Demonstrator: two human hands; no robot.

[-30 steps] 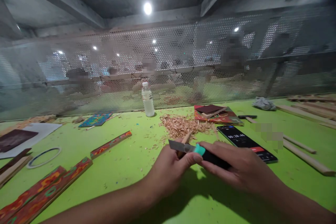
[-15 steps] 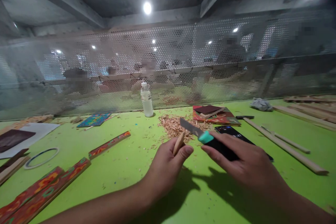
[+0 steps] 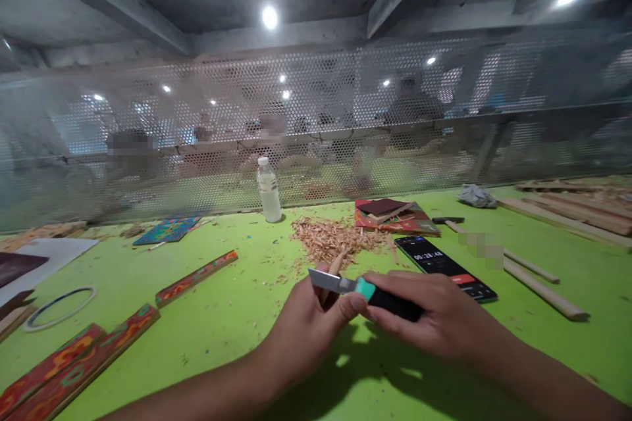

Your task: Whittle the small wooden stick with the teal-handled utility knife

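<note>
My left hand (image 3: pixel 309 319) is closed around a small piece of wood (image 3: pixel 338 263), whose pale tip points up and away from me. My right hand (image 3: pixel 429 309) grips a knife (image 3: pixel 390 300) by its black handle with a teal collar. The blade (image 3: pixel 330 281) lies across the wood, pointing left, and my left thumb is up against the collar end. Much of the wood is hidden by the blade and my fingers. Just beyond my hands, a heap of wood shavings (image 3: pixel 326 239) lies on the green table (image 3: pixel 222 335).
A phone (image 3: pixel 439 263) showing a timer lies right of the shavings. Behind are a water bottle (image 3: pixel 269 191) and sandpaper (image 3: pixel 385 207) on a painted board. Painted wooden strips (image 3: pixel 113 355) and a ring (image 3: pixel 59 308) lie left; a hammer and a wooden rod (image 3: pixel 548 293) lie right. A perforated metal screen (image 3: pixel 316 125) stands behind.
My right hand has moved left and down, bringing the knife from above and beyond the wood to across it, close to my left thumb. The view has shifted slightly right.
</note>
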